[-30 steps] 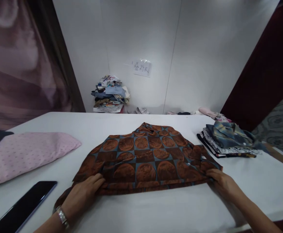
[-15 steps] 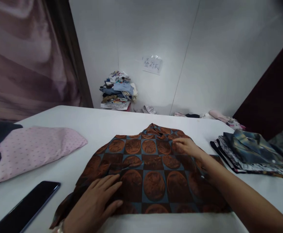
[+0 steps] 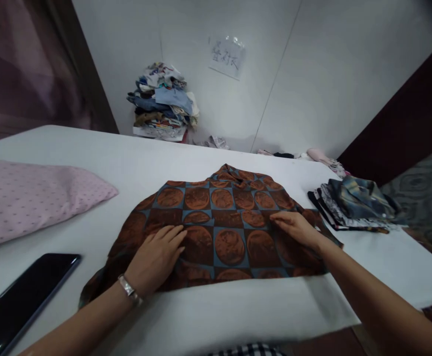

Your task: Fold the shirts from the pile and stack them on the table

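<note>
My left hand [image 3: 156,257] and right hand [image 3: 295,227] are bare, and so are my left forearm [image 3: 86,321] and right forearm [image 3: 367,291]. I wear a thin, shiny silver band [image 3: 128,288] around my left wrist. It is too blurry to tell if it is a watch or a bracelet. At the very bottom, a bit of my black-and-white checked clothing [image 3: 247,350] peeks in.

Both hands [image 3: 158,257] [image 3: 296,229] touch a brown patterned shirt [image 3: 229,245] spread on a white table [image 3: 101,151]
</note>
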A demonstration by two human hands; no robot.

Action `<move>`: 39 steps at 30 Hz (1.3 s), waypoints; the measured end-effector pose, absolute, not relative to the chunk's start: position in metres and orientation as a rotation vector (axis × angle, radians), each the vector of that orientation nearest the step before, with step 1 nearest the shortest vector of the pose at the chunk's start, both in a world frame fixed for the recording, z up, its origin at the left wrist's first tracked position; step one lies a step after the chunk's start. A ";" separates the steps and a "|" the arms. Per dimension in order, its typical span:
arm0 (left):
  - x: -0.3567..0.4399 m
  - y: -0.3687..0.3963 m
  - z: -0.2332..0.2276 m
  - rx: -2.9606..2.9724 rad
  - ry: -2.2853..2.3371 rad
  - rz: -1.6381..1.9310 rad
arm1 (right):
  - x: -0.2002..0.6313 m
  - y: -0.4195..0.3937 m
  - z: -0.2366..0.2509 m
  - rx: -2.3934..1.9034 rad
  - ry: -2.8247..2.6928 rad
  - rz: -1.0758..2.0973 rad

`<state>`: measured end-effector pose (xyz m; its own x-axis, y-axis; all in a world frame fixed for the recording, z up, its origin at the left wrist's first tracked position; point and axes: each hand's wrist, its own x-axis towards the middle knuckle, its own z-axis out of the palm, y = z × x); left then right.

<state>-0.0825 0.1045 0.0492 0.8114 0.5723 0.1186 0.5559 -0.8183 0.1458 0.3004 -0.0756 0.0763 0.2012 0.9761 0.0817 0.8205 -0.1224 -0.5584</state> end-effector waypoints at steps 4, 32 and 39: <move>-0.077 0.112 0.051 2.937 0.937 0.258 | 0.315 -0.137 0.055 -2.178 -1.610 0.261; -0.064 0.150 0.089 2.768 1.394 -0.004 | 0.323 -0.087 0.041 -2.317 -1.632 -0.112; -0.072 0.150 0.069 2.920 1.114 0.446 | 0.306 -0.091 0.039 -2.096 -1.670 -0.161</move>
<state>-0.0717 0.1498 0.0690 0.7112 0.6505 0.2665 0.6547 -0.7510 0.0859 0.3064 -0.0915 0.0395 0.2592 0.8951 0.3628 0.9479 -0.1636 -0.2735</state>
